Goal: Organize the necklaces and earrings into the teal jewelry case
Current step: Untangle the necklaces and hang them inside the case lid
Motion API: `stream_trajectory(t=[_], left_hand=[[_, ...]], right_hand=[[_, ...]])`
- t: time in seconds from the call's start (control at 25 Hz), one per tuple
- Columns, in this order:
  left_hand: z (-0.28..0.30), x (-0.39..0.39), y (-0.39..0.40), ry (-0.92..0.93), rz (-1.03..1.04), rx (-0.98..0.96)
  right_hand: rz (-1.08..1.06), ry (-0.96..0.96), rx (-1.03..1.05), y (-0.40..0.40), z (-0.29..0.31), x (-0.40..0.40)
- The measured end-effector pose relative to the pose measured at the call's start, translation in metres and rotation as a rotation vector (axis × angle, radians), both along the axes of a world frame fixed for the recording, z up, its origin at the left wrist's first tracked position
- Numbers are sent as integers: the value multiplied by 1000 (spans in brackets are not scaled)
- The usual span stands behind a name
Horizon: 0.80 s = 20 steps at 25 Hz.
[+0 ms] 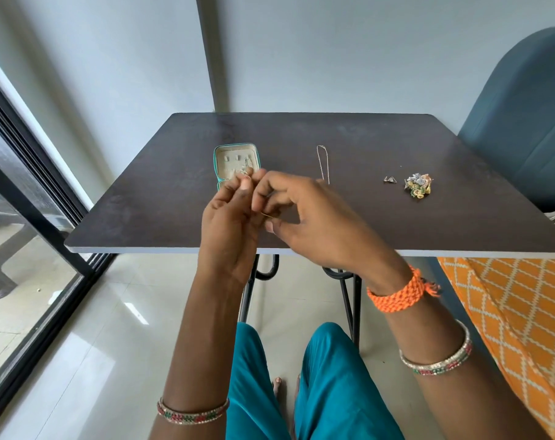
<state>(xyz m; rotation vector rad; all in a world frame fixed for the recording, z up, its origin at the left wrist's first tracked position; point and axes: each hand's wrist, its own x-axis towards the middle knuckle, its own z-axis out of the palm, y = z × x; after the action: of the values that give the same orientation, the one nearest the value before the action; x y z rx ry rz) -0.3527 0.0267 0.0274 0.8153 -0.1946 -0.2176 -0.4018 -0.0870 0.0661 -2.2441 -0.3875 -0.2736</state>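
Observation:
The teal jewelry case [236, 147] lies open on the dark table [396, 223], its cream lid lining showing small hooks with a fine chain hanging there. My left hand [230, 223] and my right hand [304, 211] meet just in front of the case. Both pinch a thin gold necklace [269, 215], of which only a short strand shows between the fingers. The case's lower half is hidden behind my hands. A silver chain necklace [322, 163] lies stretched out right of the case. Farther right sit a small pair of earrings [389, 179] and a heap of colourful earrings [417, 185].
A blue upholstered chair [524, 122] stands at the table's far right corner. An orange patterned cloth [508, 312] hangs at the right. A glass sliding door with a black frame [31, 201] runs along the left. My knees in teal trousers sit under the table's near edge.

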Motion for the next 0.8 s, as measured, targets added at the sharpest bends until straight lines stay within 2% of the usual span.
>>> stream_trajectory(t=[0.08,0.12,0.24,0.44,0.64,0.8], left_hand=[[-4,-1,0,-140,44,189],[-3,-2,1,-165,13,225],[6,-4,3,-173,-103,214],[15,-8,3,-141,-199,104],[15,-10,4,-174,-214,137],[14,-13,1,-161,-150,119]], right_hand=[[-12,-19,-58,-2,12,0],[-11,-4,-39,-5,18,1],[-7,29,4,-16,30,3],[-81,-79,106,-22,32,5],[-218,-288,163,-16,27,4],[-205,-219,194,-17,23,8]])
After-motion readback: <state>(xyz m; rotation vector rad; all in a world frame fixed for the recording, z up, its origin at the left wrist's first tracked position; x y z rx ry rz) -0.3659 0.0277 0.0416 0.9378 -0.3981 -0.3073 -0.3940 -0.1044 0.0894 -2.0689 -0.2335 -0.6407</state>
